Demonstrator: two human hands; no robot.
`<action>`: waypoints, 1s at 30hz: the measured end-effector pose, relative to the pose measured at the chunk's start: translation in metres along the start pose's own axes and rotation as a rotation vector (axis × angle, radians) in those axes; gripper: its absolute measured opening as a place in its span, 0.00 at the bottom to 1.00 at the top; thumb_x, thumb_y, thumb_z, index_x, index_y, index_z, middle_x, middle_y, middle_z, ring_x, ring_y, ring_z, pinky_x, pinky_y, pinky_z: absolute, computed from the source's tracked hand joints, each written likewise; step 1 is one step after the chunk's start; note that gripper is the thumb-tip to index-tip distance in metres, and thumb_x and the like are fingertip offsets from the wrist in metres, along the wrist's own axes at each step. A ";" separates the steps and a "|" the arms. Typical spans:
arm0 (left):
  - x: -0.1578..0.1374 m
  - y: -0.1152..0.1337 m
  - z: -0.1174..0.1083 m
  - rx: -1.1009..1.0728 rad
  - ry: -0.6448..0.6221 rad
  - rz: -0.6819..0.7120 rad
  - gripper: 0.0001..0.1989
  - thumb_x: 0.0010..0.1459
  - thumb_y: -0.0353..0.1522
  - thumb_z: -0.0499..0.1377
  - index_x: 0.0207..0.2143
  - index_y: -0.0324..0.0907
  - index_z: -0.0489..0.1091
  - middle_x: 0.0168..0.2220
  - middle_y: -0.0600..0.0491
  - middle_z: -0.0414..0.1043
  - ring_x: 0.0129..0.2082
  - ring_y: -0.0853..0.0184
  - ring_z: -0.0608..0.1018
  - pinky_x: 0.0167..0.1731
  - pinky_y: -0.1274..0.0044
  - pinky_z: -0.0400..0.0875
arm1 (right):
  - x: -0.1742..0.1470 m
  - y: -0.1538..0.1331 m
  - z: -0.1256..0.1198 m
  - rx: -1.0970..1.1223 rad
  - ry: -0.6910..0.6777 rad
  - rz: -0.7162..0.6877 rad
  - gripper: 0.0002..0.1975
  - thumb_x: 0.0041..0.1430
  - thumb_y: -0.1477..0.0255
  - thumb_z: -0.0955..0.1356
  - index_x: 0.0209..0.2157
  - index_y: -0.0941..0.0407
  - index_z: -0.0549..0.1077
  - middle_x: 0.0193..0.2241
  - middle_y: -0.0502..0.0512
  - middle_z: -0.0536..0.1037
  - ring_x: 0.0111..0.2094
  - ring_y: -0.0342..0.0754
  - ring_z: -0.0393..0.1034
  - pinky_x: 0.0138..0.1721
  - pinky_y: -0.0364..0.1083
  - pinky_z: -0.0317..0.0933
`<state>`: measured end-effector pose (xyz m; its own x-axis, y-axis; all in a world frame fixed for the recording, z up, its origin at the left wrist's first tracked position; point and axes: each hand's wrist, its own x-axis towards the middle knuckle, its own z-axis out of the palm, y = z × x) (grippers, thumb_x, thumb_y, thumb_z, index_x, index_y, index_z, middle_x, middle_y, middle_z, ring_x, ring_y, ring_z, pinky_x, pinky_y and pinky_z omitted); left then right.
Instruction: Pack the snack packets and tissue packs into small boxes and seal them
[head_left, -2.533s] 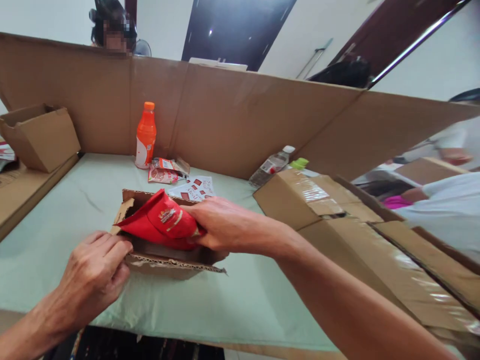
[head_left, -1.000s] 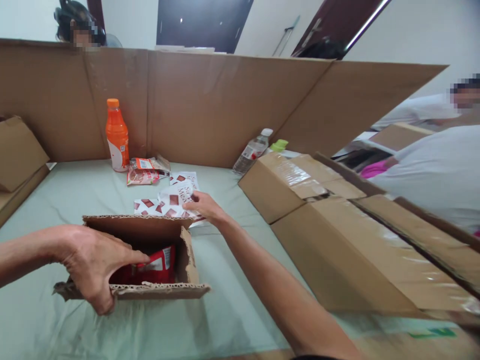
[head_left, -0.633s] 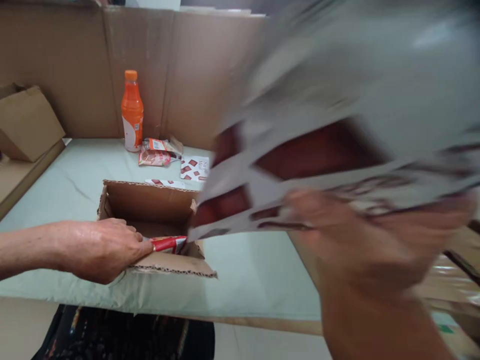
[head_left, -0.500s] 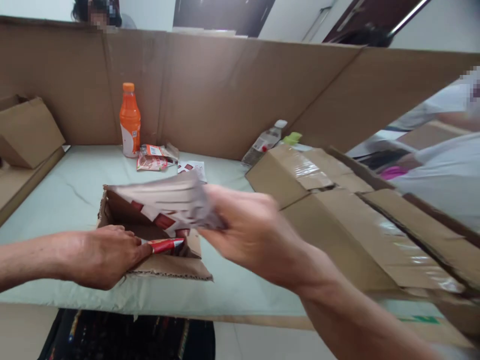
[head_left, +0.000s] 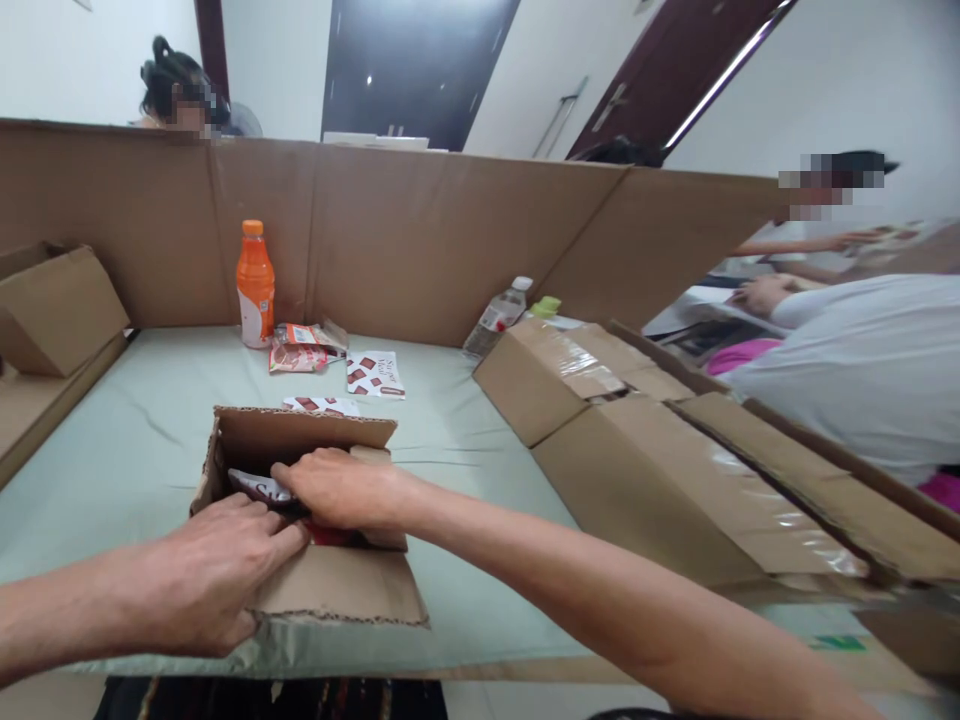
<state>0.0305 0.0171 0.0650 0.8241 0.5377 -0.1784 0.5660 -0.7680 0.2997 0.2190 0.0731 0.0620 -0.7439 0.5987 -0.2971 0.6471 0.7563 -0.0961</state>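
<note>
A small open cardboard box (head_left: 337,585) stands near the table's front edge, its front flap folded outward. My left hand (head_left: 210,570) is closed over its front left side, fingers bent inside and thumb by the flap. My right hand (head_left: 345,490) reaches into the box, closed on a white snack packet (head_left: 259,487) with brown lettering, which lies tilted inside. Part of a red packet (head_left: 334,535) shows beneath my right hand. My right fingertips are mostly hidden.
Behind the box lie two white packets with brown squares (head_left: 375,375) and a pink snack packet (head_left: 300,357). An orange drink bottle (head_left: 256,290) stands by the cardboard partition (head_left: 420,240). Larger boxes (head_left: 645,480) and a leaning clear bottle (head_left: 499,320) are at right; a co-worker (head_left: 840,350) sits beyond.
My right hand has lowered the white packet from above the box into it. My left hand has its fingers further inside. The view has tilted upward, revealing more of the room.
</note>
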 end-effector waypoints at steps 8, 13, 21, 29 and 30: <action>-0.001 -0.001 0.012 0.025 0.169 -0.159 0.25 0.39 0.27 0.60 0.45 0.42 0.73 0.58 0.38 0.70 0.58 0.41 0.72 0.58 0.49 0.72 | -0.028 0.011 -0.014 0.213 0.020 -0.101 0.14 0.65 0.77 0.68 0.51 0.59 0.77 0.44 0.62 0.85 0.43 0.54 0.80 0.39 0.47 0.67; -0.001 -0.003 0.012 0.082 -0.004 -0.150 0.24 0.39 0.29 0.60 0.43 0.42 0.75 0.54 0.37 0.76 0.54 0.40 0.77 0.58 0.45 0.70 | -0.066 0.069 -0.023 0.582 0.729 0.081 0.12 0.71 0.68 0.64 0.45 0.55 0.80 0.41 0.54 0.85 0.40 0.46 0.78 0.43 0.46 0.68; -0.018 -0.050 0.095 0.327 0.343 0.033 0.21 0.51 0.29 0.63 0.49 0.49 0.71 0.55 0.46 0.79 0.55 0.49 0.78 0.68 0.54 0.61 | 0.013 0.184 0.083 0.660 0.452 0.877 0.15 0.55 0.59 0.76 0.35 0.57 0.79 0.37 0.62 0.84 0.43 0.58 0.78 0.40 0.47 0.65; -0.011 -0.033 0.051 0.129 0.096 -0.012 0.27 0.52 0.39 0.66 0.55 0.46 0.70 0.58 0.41 0.76 0.55 0.46 0.78 0.67 0.52 0.63 | 0.074 0.166 0.112 0.809 0.433 0.816 0.22 0.56 0.65 0.78 0.50 0.60 0.77 0.47 0.62 0.83 0.51 0.59 0.77 0.49 0.50 0.68; -0.009 -0.027 0.045 0.112 0.082 -0.040 0.29 0.50 0.40 0.66 0.54 0.44 0.70 0.59 0.39 0.75 0.56 0.45 0.77 0.67 0.51 0.62 | 0.074 0.166 0.113 0.842 0.434 0.797 0.18 0.59 0.65 0.76 0.48 0.60 0.78 0.46 0.60 0.82 0.49 0.57 0.77 0.49 0.51 0.69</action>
<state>0.0089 0.0174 0.0166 0.7986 0.5918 -0.1095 0.6013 -0.7769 0.1865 0.2904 0.2130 -0.0830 0.0168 0.9733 -0.2288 0.7307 -0.1681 -0.6617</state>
